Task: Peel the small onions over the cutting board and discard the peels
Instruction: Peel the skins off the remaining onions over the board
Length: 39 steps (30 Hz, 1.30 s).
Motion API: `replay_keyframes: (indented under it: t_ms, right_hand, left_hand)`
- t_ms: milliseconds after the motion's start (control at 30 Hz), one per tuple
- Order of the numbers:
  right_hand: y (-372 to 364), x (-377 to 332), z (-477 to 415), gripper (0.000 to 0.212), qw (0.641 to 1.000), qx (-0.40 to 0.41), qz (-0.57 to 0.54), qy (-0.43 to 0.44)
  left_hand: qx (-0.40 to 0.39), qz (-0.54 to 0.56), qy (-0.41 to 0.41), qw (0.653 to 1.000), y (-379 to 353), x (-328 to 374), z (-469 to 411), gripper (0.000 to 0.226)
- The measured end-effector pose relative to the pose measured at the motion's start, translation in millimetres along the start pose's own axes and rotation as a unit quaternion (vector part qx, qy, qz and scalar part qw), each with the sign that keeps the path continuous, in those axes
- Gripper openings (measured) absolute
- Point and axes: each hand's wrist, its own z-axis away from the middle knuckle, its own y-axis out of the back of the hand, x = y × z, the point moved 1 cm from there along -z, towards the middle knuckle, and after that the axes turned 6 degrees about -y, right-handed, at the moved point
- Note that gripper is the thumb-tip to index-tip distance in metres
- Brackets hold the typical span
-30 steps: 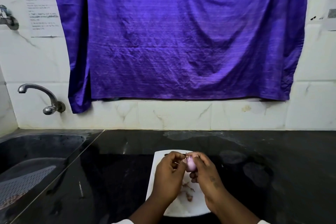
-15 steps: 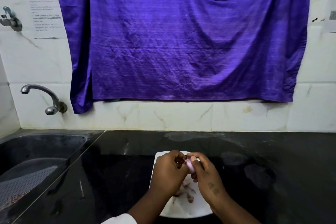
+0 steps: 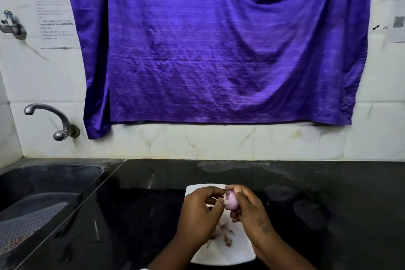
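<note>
A small onion (image 3: 232, 202) is held above the far end of a white cutting board (image 3: 221, 255), which lies flat on the black bench (image 3: 131, 204). The onion is gripped by the right hand (image 3: 249, 211), whose fingers (image 3: 237, 192) are curled round it from the right and from below, so that its pale purple flesh is seen between them. The left hand (image 3: 198, 211) is brought up against the onion's left side, with its fingers bent and pinched on a ragged bit of loose skin (image 3: 224, 200) that is joined to the bulb (how much of the skin is attached cannot be told). Torn peels (image 3: 224, 235) are scattered on the middle of the board, below the two hands and partly hidden by them. To the left a dark sink (image 3: 48, 180) is set into the bench, and a perforated tray (image 3: 28, 222) is seen lying inside it. A curved metal tap (image 3: 54, 119) is fixed to the tiled wall above the sink. A large purple cloth (image 3: 219, 50) is hung on the wall behind the bench, and a printed sheet (image 3: 54, 13) is stuck just left of it, its text too blurred to be read.
</note>
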Motion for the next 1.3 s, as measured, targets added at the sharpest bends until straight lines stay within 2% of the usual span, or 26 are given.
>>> replay_keyframes:
  t_ms: [133, 400, 700, 933, 1067, 1133, 1200, 1300]
  right_hand:
    - [2, 1, 0, 0.032, 0.999, -0.001, 0.031, 0.007]
    - [1, 1, 2, 0.025, 0.997, -0.007, 0.076, 0.022]
    - [-7, -5, 16, 0.021, 0.996, -0.015, 0.074, 0.053]
    - [-6, -1, 13, 0.026, 0.996, -0.003, 0.071, 0.052]
    - [-8, -2, 9, 0.027, 1.000, 0.008, -0.005, -0.009]
    - [-7, -5, 7, 0.028, 0.997, 0.002, -0.050, -0.061]
    - [-6, -6, 7, 0.031, 0.991, -0.017, -0.078, -0.104]
    - [-3, -6, 5, 0.039, 0.986, -0.029, -0.081, -0.143]
  left_hand:
    - [-0.024, 0.008, -0.007, 1.000, 4, 1, -3, 0.015]
    - [-0.034, -0.063, -0.018, 0.997, 6, -1, -5, 0.009]
    - [0.037, -0.157, -0.045, 0.986, -5, 10, 4, 0.012]
    - [0.065, -0.117, -0.002, 0.991, -8, 7, 0, 0.019]
    - [0.069, -0.073, 0.006, 0.995, -7, 2, 1, 0.034]
    - [0.066, -0.053, -0.030, 0.996, -3, -1, 4, 0.036]
    - [0.033, -0.063, -0.109, 0.991, 2, -4, 9, 0.036]
    - [-0.066, -0.165, -0.225, 0.958, 11, -14, 13, 0.032]
